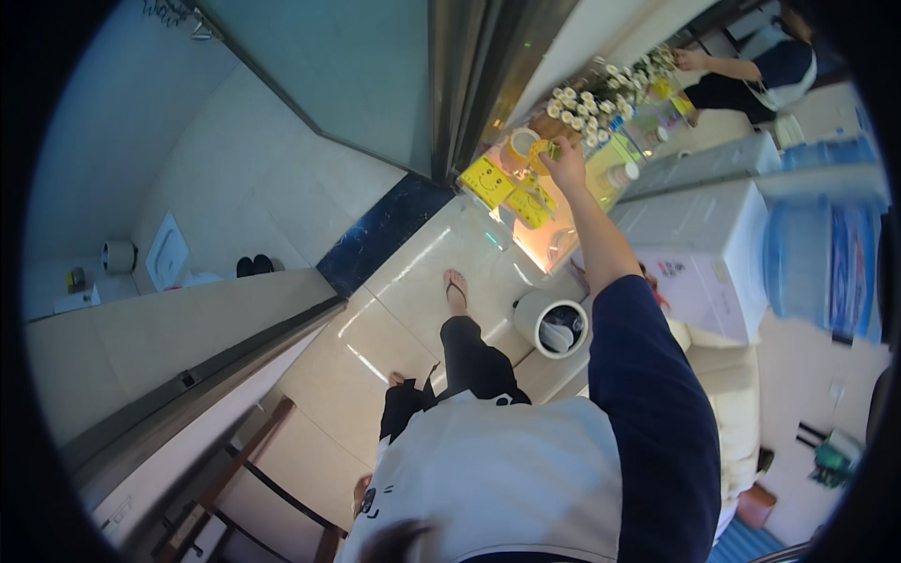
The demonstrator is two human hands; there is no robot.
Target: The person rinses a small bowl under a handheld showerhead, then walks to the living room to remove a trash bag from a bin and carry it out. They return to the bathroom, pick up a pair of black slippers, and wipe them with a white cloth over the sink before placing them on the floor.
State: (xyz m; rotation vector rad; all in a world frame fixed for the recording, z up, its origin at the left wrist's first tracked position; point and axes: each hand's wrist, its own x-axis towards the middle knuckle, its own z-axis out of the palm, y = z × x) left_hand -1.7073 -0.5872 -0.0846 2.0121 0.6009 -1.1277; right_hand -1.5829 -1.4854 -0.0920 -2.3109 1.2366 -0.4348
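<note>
My right hand (566, 169) is stretched out over a glossy, lit stand (538, 243) and grips a small round yellow object (540, 156), whose exact kind is unclear. Beside it stands a round container (521, 146) with a pale opening. Two yellow packs with printed smiling faces, a nearer one (528, 205) and another (487, 181), lie on the stand. White daisy-like flowers (581, 112) rise just behind my fingers. My left hand (362, 487) hangs by my side, mostly hidden by my light shirt, so its fingers cannot be made out.
A mirror reflects my arm and the flowers. To the right stands a white water dispenser (704, 260) with a blue bottle (809, 260). A white bin (549, 324) sits on the tiled floor. On the left, a dark threshold (383, 232) leads to a washroom; a wooden chair (246, 478) stands lower left.
</note>
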